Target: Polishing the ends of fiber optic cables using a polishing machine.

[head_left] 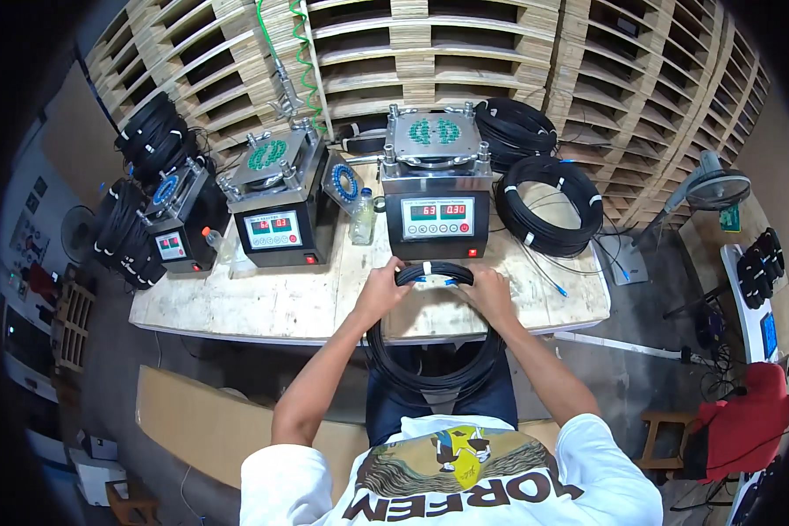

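The left hand (381,294) and right hand (491,295) grasp a black cable coil (434,383) at its 10 and 2 o'clock, by the near edge of the table (298,307); its white band (427,268) suggests winding is done. Beyond, at 2 o'clock, another coil (550,238) has loose ends, seemingly unsecured.

On the person before me: one white T-shirt (622,486), short loose sleeves (282,484); one rounded chest print (465,447), tan and yellow, dark wavy lines; dark block lettering (480,506) collarward; dark blue trousers (497,408); bare hands (380,294).
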A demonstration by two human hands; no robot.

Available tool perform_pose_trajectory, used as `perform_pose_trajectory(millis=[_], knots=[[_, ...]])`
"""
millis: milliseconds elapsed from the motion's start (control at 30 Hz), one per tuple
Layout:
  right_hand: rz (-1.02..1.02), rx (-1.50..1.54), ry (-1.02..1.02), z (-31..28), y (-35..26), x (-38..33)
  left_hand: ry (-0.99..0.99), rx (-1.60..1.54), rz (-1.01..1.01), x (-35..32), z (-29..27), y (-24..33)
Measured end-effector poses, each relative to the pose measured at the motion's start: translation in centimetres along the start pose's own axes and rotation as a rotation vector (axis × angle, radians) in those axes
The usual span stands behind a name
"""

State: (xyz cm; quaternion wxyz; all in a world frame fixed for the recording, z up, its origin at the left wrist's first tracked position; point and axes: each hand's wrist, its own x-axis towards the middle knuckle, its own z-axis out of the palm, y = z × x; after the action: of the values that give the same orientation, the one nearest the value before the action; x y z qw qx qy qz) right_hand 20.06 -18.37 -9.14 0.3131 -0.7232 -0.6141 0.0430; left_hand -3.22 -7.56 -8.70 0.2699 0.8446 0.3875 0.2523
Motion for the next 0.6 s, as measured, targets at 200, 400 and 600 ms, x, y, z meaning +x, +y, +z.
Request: perform_pose_trajectory(millis=[200,400,600], knots=[[-0.054,-0.089,-0.129,-0.5,1.4,-1.7,0.026,0.406,0.261,-1.6,0.0,1.1],[0.071,-0.061,-0.225,-1.2,1.3,-2.5,0.042,0.474,0.278,-2.8,0.5,0.8],[0.159,-0.104,-0.01,0.7,1.2,-3.1,0.004,0.486,0.19,-2.0,1.7,-0.5]])
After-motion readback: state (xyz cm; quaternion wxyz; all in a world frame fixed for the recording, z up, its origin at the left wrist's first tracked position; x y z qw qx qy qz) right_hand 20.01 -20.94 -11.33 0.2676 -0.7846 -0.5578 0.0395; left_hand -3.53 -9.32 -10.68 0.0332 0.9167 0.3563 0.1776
